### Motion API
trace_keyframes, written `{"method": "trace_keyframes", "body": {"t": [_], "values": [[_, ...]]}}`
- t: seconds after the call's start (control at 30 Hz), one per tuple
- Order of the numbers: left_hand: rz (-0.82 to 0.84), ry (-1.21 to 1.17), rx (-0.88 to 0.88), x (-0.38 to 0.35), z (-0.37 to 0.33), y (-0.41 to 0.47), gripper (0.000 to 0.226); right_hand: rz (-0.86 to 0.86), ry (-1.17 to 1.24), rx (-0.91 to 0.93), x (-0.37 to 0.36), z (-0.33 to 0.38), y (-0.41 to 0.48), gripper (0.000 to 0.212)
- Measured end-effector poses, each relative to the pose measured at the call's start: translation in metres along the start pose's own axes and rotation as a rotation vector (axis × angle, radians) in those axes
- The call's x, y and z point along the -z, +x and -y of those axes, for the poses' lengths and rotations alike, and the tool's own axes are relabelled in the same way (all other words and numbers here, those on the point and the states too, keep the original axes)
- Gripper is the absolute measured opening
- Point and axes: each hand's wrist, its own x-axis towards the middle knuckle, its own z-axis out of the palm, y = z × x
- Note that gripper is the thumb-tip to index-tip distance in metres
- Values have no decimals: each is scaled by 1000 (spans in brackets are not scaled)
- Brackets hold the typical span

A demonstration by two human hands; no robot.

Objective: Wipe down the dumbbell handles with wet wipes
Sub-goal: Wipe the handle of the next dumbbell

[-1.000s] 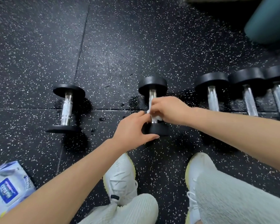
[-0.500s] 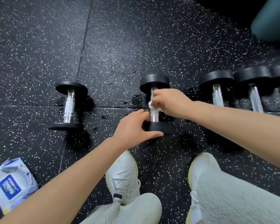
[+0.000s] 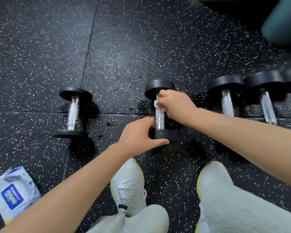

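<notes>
Closest in, two legs in pale ribbed trousers (image 3: 238, 209) end in white shoes (image 3: 128, 182) planted on the black speckled rubber floor (image 3: 124, 47). A soft pack of wipes (image 3: 12, 197) with a blue label lies on the floor at the lower left, well apart from the weights. Past the shoes, the left hand (image 3: 139, 135) grasps the near head of the middle dumbbell (image 3: 165, 134), with its thumb along the head's near face and its curled fingers hooked over the top edge, just beside the chrome handle (image 3: 159, 122). This dumbbell lies on the floor with its handle pointing away from the person, between a lone dumbbell (image 3: 73, 111) to the left and a tight row of three more dumbbells (image 3: 227, 100) to the right. Further up the handle, the right hand (image 3: 175, 106) is clenched round a white wet wipe (image 3: 156, 106), which is wrapped on the upper part of the handle just below the far head. A bit of the wipe pokes out left of the fingers, and the lower stretch of chrome is bare. Dark specks and a dark patch mark the floor between the two left dumbbells, along a seam in the mats. Farthest off, in the upper right corner, a blurred teal object (image 3: 282, 22) sits at the frame's edge
</notes>
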Motion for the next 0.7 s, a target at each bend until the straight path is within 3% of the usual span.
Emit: {"method": "trace_keyframes", "body": {"t": [0.1, 0.37, 0.57, 0.7], "values": [[16, 52, -45, -1, 3, 0, 45, -31, -23, -145, 0, 6, 9, 21], [23, 89, -58, -2, 13, 0, 50, 66, -67, 22, -6, 17, -26, 25], [24, 106, -36, -5, 13, 3, 52, -37, -107, -103, -7, 16, 13, 13], [18, 98, -53, -5, 11, 2, 50, -51, -116, -51, -14, 28, -10, 12]]}}
